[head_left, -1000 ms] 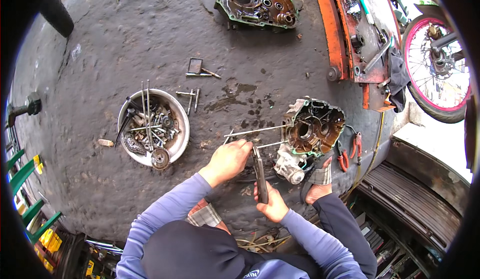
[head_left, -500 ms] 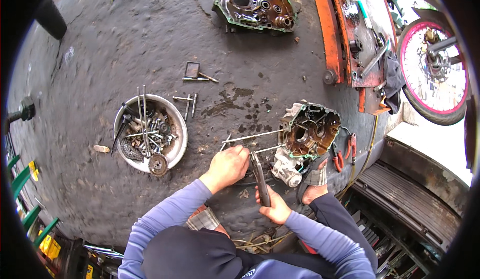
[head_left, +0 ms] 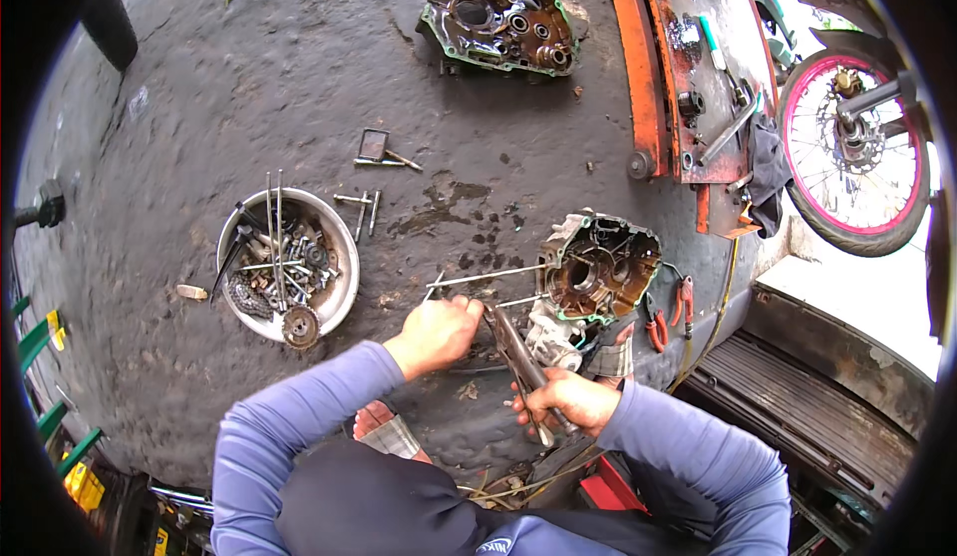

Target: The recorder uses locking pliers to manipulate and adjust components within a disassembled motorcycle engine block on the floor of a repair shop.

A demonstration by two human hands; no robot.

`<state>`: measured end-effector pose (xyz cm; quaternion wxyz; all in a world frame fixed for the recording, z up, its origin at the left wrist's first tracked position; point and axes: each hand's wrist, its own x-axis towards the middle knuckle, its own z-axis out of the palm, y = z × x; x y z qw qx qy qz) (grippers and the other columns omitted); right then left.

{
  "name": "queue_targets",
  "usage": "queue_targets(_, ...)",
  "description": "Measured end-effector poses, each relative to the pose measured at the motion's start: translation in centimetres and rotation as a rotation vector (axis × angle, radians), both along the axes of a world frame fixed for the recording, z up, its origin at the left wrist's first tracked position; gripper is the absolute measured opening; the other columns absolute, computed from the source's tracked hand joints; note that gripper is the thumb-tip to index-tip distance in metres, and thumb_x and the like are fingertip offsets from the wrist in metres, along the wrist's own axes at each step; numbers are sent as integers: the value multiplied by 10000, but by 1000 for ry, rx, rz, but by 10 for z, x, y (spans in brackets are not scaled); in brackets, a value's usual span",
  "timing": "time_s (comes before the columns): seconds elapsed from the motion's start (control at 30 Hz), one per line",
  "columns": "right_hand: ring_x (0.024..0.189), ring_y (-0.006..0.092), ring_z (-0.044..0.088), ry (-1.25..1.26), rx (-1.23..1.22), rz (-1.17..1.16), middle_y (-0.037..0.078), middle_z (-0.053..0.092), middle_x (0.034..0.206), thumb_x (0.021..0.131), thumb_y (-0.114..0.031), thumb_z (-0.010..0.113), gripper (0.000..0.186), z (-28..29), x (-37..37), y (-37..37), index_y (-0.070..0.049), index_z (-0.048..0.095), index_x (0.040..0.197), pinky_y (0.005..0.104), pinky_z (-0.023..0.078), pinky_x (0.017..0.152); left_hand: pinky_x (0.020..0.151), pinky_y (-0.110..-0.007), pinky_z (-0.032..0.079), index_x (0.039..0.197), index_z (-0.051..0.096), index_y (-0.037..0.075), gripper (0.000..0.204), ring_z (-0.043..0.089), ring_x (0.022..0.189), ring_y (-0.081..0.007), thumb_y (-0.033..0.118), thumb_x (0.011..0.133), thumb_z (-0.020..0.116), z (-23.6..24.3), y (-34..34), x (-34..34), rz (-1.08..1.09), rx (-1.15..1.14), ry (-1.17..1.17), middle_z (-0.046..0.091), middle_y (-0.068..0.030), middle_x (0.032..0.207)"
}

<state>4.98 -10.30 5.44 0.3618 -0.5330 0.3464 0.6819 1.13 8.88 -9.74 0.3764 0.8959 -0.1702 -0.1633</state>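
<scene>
An engine crankcase half [head_left: 603,267] with an oily brown cavity stands close to my right foot. Two long metal studs [head_left: 488,276] stick out of it toward the left. My right hand [head_left: 573,401] grips dark metal locking pliers [head_left: 515,349], whose two handles are spread apart at the near end. Their jaws are by the outer end of the lower stud; I cannot tell whether they bite on it. My left hand [head_left: 436,335] is closed at that same end, beside the jaws, and its fingers hide what they hold.
A metal bowl [head_left: 347,292] of bolts, a chain and a gear lies left. Loose bolts [head_left: 374,213] are beyond it. Another crankcase half [head_left: 498,22] sits at the far side. Red-handled pliers [head_left: 682,304] lie right, below an orange stand [head_left: 638,77] and a pink-rimmed wheel [head_left: 857,142].
My right hand has shifted right, and the pliers' handles have spread apart. My left hand stays by the stud's end. The whole view has shifted slightly.
</scene>
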Motion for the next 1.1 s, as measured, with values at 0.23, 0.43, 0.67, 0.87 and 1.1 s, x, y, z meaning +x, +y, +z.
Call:
queue_targets(0.23, 879, 179, 555, -508, 248, 86, 72, 522, 999, 719, -57, 620, 508, -40, -73, -39, -26, 444, 1195, 315, 486, 791, 637, -450, 485, 872, 607, -32, 239, 629, 650, -363, 168, 936, 493, -4, 10, 38, -132, -387, 462, 620, -184, 677)
queue_targets(0.43, 969, 233, 560, -764, 356, 89, 102, 524, 1024, 660, -45, 589, 577, -86, -106, -39, -11, 434, 1214, 350, 470, 914, 654, -356, 456, 906, 617, -26, 267, 550, 671, -188, 206, 957, 495, -14, 13, 40, -123, -462, 766, 590, -117, 698)
queue_targets(0.67, 861, 151, 513, -867, 222, 172, 46, 498, 983, 666, -33, 569, 660, -99, -115, -33, -26, 404, 1305, 298, 465, 814, 691, -424, 498, 1004, 614, -16, 220, 629, 759, -300, 122, 845, 552, 20, 0, 10, -49, 73, 140, 594, -136, 779)
queue_targets(0.87, 817, 115, 483, -574, 251, 57, 24, 486, 937, 684, -13, 587, 614, -53, -83, -31, -19, 419, 1274, 268, 448, 755, 652, -399, 526, 958, 577, 15, 186, 628, 798, -286, 102, 794, 563, 10, -11, -6, 62, 78, -134, 590, -108, 839)
queue_targets(1.1, 792, 163, 616, 19, 109, 168, 54, 599, 867, 765, -87, 643, 337, -4, 24, 1, 25, 528, 1061, 301, 513, 651, 614, -493, 507, 858, 529, 18, 169, 617, 651, -405, 176, 920, 531, 4, 4, 17, -66, -121, 194, 599, -203, 696)
